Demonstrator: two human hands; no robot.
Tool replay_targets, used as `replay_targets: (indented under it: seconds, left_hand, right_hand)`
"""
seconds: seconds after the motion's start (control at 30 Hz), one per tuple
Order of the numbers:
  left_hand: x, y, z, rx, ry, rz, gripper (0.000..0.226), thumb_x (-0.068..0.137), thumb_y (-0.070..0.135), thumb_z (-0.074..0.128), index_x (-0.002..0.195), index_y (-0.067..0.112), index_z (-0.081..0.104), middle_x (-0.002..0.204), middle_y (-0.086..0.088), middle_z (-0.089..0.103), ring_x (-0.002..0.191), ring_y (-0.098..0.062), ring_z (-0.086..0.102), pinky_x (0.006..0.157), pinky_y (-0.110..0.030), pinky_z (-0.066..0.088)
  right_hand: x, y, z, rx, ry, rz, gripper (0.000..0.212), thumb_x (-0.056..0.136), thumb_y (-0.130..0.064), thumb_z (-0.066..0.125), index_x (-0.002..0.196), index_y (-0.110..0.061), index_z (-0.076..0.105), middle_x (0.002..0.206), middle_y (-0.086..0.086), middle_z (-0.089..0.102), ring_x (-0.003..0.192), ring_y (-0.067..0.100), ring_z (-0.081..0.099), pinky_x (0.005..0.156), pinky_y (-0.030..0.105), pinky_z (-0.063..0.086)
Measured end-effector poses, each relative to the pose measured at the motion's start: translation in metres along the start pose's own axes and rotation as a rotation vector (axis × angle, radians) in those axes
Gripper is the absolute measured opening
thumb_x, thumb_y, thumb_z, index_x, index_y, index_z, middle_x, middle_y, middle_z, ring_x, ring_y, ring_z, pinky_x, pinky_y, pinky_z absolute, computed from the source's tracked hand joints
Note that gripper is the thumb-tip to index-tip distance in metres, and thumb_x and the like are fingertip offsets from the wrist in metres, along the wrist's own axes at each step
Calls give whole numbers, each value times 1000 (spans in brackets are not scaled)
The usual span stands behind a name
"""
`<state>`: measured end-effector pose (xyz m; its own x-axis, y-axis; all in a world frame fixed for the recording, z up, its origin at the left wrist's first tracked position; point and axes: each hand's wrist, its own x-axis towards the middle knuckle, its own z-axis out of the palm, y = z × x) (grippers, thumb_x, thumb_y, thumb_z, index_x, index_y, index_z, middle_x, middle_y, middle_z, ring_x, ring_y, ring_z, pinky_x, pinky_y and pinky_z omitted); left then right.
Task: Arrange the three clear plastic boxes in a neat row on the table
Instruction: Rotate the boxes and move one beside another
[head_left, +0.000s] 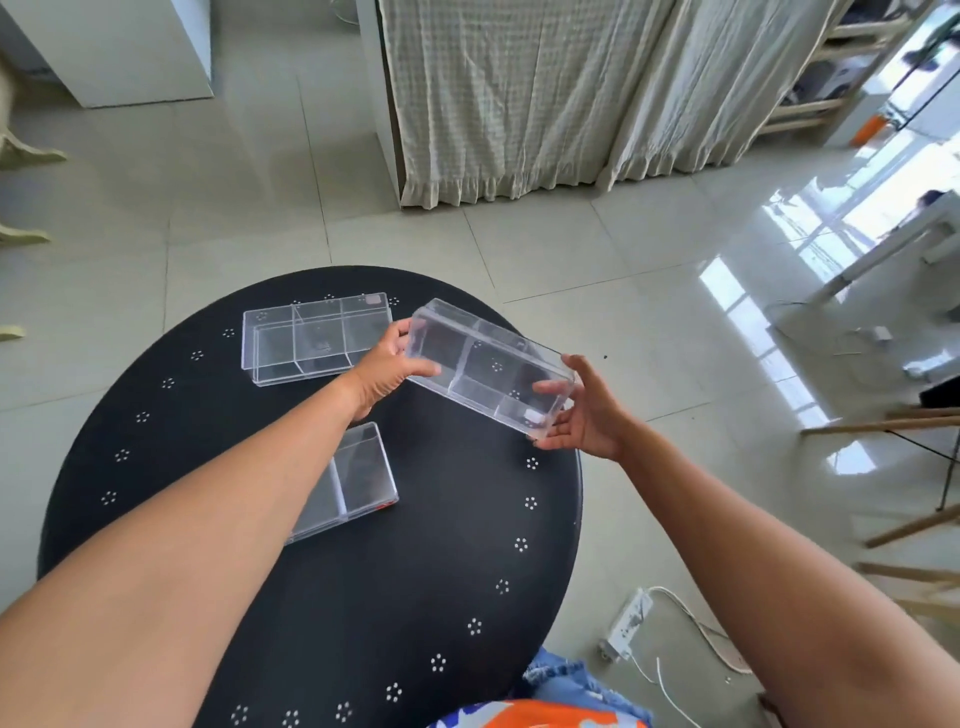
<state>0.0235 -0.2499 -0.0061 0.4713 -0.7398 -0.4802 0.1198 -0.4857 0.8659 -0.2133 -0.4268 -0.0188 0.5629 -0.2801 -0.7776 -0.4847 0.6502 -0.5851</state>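
A clear plastic box with inner dividers (488, 366) is held tilted in the air above the right part of the round black table (363, 597). My left hand (387, 371) grips its left end and my right hand (582, 415) grips its right end. A second clear box (311, 335) lies flat at the table's far left. A third clear box (358, 478) lies nearer the middle, partly hidden under my left forearm.
The table's edge carries small white flower marks. On the tiled floor to the right lie a white power strip (626, 623) and its cable. Wooden chair legs (883, 423) stand at the right, curtains (519, 93) hang at the back.
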Motion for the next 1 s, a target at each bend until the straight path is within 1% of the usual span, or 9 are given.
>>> replay_targets:
  seconds: [0.13, 0.27, 0.33, 0.53, 0.67, 0.77, 0.83, 0.9, 1.0]
  left_hand:
    - [0, -5, -1, -77, 98, -60, 62, 86, 14, 72, 140, 21, 41, 140, -11, 52, 124, -23, 53, 100, -38, 37]
    - [-2, -16, 1, -103, 176, -138, 61, 85, 27, 74, 137, 20, 44, 133, -10, 60, 117, -27, 61, 100, -44, 46]
    - [-3, -22, 1, -118, 203, -195, 65, 83, 35, 74, 138, 18, 44, 129, -10, 62, 113, -27, 63, 96, -44, 51]
    - [-8, -28, 7, -167, 220, -294, 44, 93, 31, 62, 129, 8, 50, 104, -11, 60, 94, -29, 59, 94, -46, 51]
    - [-7, -27, 7, -86, 214, -328, 46, 95, 26, 59, 133, 4, 46, 113, -17, 54, 98, -32, 60, 94, -43, 52]
    - [-8, -24, 8, 0, 205, -339, 18, 95, 26, 58, 100, 10, 52, 108, -15, 52, 95, -30, 60, 98, -44, 49]
    - [-7, -23, 8, 75, 197, -343, 19, 94, 28, 59, 96, 13, 48, 108, -12, 53, 99, -28, 62, 96, -42, 48]
    - [-6, -21, 8, 147, 184, -347, 23, 93, 30, 60, 102, 13, 47, 106, -9, 56, 102, -27, 65, 90, -38, 48]
    - [-6, -20, 7, 233, 154, -353, 17, 88, 21, 64, 87, 16, 48, 94, -12, 56, 84, -26, 60, 63, -30, 40]
  right_hand:
    - [3, -22, -1, -38, -54, 97, 70, 84, -73, 47, 110, -11, 66, 104, 28, 57, 77, 42, 70, 73, 46, 61]
    - [10, -39, 8, -61, 27, 82, 87, 85, -79, 36, 128, -6, 54, 119, 22, 49, 97, 44, 60, 62, 49, 62]
    - [14, -46, 14, -84, 73, 63, 88, 85, -80, 38, 134, -7, 45, 115, 21, 52, 87, 41, 64, 57, 45, 61]
    - [32, -48, 32, -368, 188, 15, 45, 99, -38, 54, 130, -6, 49, 118, 21, 51, 69, 28, 61, 62, 39, 58]
    - [38, -43, 41, -460, 253, -3, 35, 102, -36, 49, 116, -3, 53, 85, 16, 58, 65, 24, 59, 63, 36, 56]
    - [43, -41, 42, -480, 299, -13, 31, 102, -33, 49, 110, -4, 53, 79, 14, 57, 60, 22, 56, 59, 34, 54]
    - [46, -40, 43, -490, 342, -28, 27, 101, -30, 49, 106, -4, 54, 76, 12, 56, 58, 20, 53, 53, 31, 52]
    - [49, -39, 44, -498, 379, -35, 24, 99, -29, 50, 102, -5, 54, 73, 9, 53, 56, 19, 49, 50, 30, 49]
    - [55, -38, 43, -537, 432, -29, 15, 96, -20, 51, 100, -5, 54, 73, 8, 48, 56, 19, 45, 47, 30, 44]
